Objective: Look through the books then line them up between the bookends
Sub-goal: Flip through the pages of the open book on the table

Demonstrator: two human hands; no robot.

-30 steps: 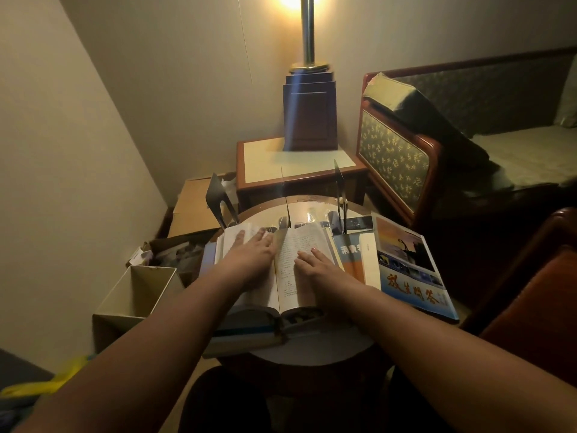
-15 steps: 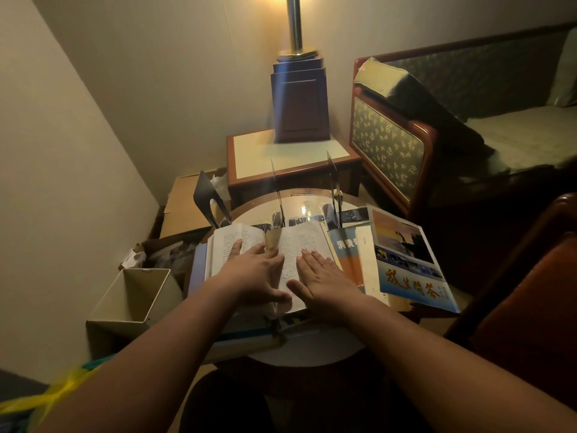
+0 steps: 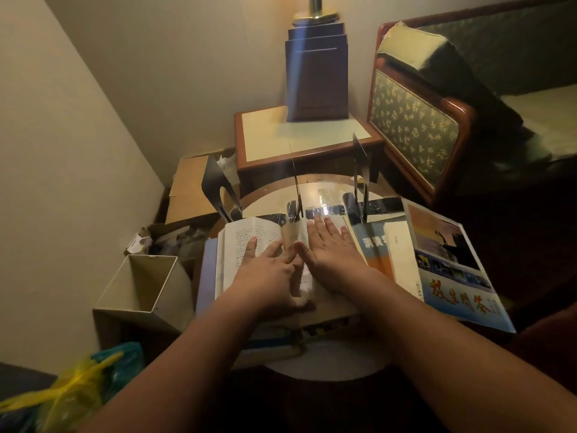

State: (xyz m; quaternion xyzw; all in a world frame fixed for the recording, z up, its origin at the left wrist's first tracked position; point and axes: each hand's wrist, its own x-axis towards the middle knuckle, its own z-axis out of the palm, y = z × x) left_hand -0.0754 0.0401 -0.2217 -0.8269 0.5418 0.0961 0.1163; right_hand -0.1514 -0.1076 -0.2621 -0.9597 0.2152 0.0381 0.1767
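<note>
An open book [image 3: 242, 248] lies flat on the near left part of a round table [image 3: 327, 362]. Its spine runs from near to far, with the top of the pages toward the bookends. One leaf stands curled up at the spine.

The left hand [image 3: 265, 276] rests on the left page with its fingers spread and nearly straight, gripping nothing. The right hand [image 3: 331, 254] lies flat on the right page, fingers straight and close together, pointing far; it too holds nothing. The two hands touch at the spine.

The open book sits on a stack [image 3: 271, 342] whose count I cannot tell. Just right of it lie three more flat ones: a blue and orange book [image 3: 373, 248], a slim white book [image 3: 402, 257] on top of that, and a big magazine [image 3: 452, 270] hanging over the table's right edge.

Three bookends stand upright along the far side: the left bookend [image 3: 215, 189], the middle bookend [image 3: 296, 189] seen edge-on, and the right bookend [image 3: 360, 170].

Beyond them is a side table [image 3: 265, 139] bearing a lamp base [image 3: 317, 73], with an armchair [image 3: 412, 120] to its right. On the floor to the left are a white box [image 3: 146, 285], a cardboard box [image 3: 190, 189] and a yellow bag [image 3: 78, 385]
</note>
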